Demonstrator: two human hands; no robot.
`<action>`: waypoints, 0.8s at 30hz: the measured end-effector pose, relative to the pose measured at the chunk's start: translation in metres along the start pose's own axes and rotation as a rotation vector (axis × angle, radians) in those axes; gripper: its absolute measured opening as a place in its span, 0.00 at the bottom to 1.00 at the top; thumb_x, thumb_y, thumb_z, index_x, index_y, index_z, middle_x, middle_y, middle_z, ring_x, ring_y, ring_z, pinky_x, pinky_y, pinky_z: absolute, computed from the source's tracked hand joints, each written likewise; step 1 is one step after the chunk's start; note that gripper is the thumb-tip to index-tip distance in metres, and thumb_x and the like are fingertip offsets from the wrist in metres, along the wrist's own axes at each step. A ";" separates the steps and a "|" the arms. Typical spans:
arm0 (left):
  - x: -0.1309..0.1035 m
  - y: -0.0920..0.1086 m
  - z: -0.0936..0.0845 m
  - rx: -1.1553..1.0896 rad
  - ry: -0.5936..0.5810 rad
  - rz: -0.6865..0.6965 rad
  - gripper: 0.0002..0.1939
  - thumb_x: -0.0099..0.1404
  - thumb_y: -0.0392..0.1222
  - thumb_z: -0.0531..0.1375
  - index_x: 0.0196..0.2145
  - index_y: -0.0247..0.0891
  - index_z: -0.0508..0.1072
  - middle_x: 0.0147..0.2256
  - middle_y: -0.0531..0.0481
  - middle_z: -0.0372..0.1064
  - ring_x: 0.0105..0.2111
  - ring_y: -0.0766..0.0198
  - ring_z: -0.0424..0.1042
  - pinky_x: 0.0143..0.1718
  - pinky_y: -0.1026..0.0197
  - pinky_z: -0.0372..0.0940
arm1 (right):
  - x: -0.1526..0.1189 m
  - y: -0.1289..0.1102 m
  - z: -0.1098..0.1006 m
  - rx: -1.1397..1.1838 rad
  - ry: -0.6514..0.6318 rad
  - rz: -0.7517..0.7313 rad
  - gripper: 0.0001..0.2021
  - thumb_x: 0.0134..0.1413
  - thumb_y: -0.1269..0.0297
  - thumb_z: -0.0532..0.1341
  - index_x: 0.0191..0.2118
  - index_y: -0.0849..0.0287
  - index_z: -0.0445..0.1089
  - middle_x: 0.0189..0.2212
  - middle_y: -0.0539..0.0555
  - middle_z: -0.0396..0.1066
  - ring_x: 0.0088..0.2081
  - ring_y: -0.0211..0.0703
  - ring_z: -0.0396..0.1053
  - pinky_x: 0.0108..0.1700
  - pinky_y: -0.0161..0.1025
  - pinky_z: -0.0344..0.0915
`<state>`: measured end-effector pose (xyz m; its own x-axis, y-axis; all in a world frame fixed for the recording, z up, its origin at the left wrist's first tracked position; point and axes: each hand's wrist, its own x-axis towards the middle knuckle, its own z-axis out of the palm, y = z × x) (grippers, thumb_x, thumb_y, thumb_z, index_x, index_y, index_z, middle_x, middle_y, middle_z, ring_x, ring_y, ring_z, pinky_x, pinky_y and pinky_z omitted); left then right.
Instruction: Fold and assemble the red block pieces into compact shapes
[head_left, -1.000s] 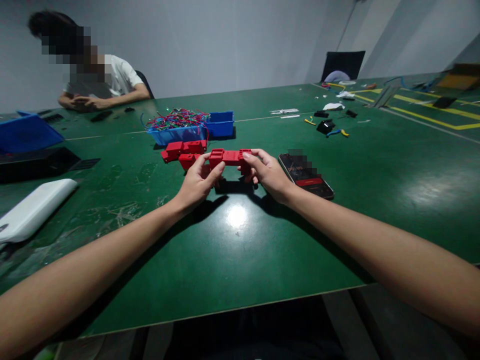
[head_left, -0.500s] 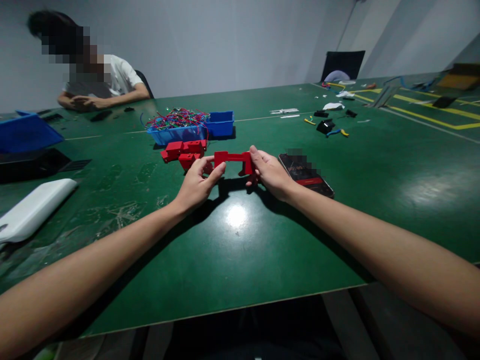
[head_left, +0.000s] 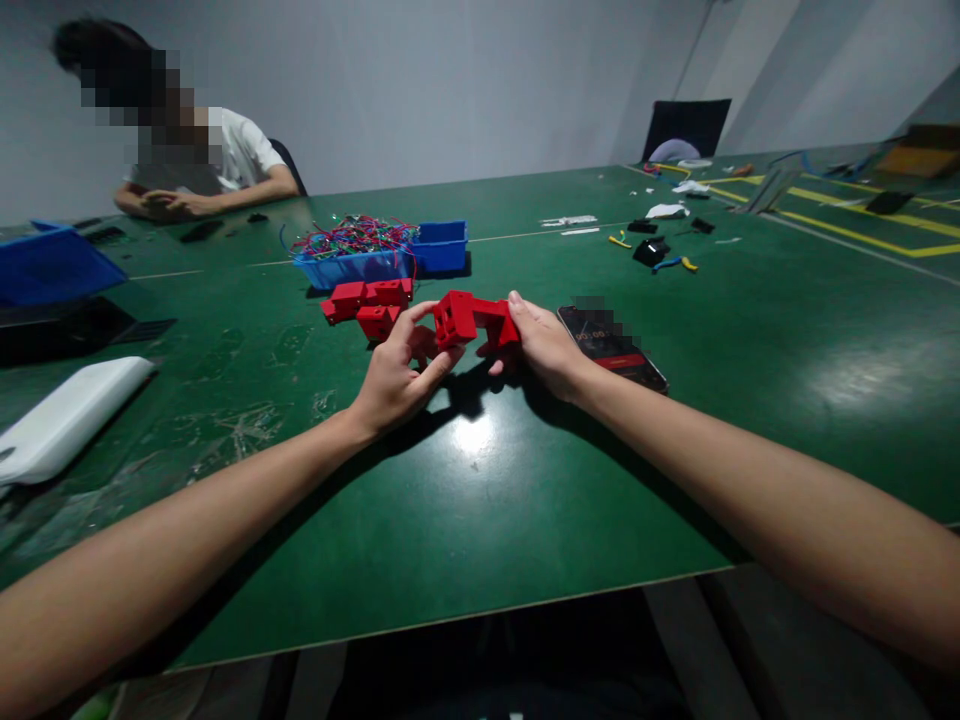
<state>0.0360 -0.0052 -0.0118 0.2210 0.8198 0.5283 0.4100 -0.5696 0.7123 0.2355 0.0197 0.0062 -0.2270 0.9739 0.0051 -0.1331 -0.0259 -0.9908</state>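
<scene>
A red plastic bracket (head_left: 454,320), with blocky ends joined by a narrow bar, is held up above the table between my hands. My right hand (head_left: 551,348) grips its right end, thumb on top and fingers curled beneath. At the left end, which is angled toward me and shows openings in its face, the thumb and fingers of my left hand (head_left: 391,378) are bent around the block and touch it. Several similar red parts (head_left: 367,298) lie together just behind my left hand. A phone (head_left: 611,350) rests beside my right hand.
Behind the red parts stand a blue bin (head_left: 352,268) heaped with wires and a second blue bin (head_left: 442,248). A white case-like object (head_left: 75,415) lies at left. Blue-yellow pliers (head_left: 675,265) and black pieces lie at right. A person (head_left: 247,150) sits across the table (head_left: 480,520).
The red bracket has turned, so its left end now swings toward me and shows its face with openings. My left thumb has moved from its front to its lower edge.
</scene>
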 end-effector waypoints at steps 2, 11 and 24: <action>-0.003 0.002 0.000 0.045 -0.013 0.089 0.28 0.64 0.46 0.64 0.58 0.38 0.61 0.34 0.50 0.76 0.29 0.66 0.73 0.30 0.63 0.66 | 0.000 0.000 0.000 -0.013 -0.013 -0.010 0.19 0.72 0.49 0.49 0.38 0.59 0.66 0.19 0.47 0.71 0.15 0.35 0.68 0.16 0.31 0.61; -0.001 0.004 0.000 -0.018 -0.009 0.003 0.27 0.65 0.52 0.63 0.56 0.38 0.62 0.37 0.48 0.75 0.31 0.65 0.73 0.30 0.63 0.67 | -0.001 -0.005 0.000 -0.041 -0.089 0.023 0.15 0.72 0.55 0.51 0.40 0.59 0.66 0.23 0.48 0.73 0.15 0.32 0.67 0.17 0.30 0.61; 0.007 -0.001 -0.001 -0.033 -0.102 -0.198 0.30 0.67 0.61 0.59 0.55 0.33 0.68 0.45 0.42 0.73 0.43 0.55 0.74 0.45 0.53 0.68 | 0.002 0.009 -0.009 -0.130 -0.113 -0.157 0.29 0.47 0.62 0.73 0.54 0.57 0.63 0.32 0.48 0.73 0.27 0.36 0.71 0.25 0.32 0.67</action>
<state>0.0362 0.0014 -0.0080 0.2282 0.9165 0.3285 0.4257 -0.3974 0.8129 0.2428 0.0230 -0.0039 -0.3209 0.9320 0.1687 -0.0515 0.1607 -0.9857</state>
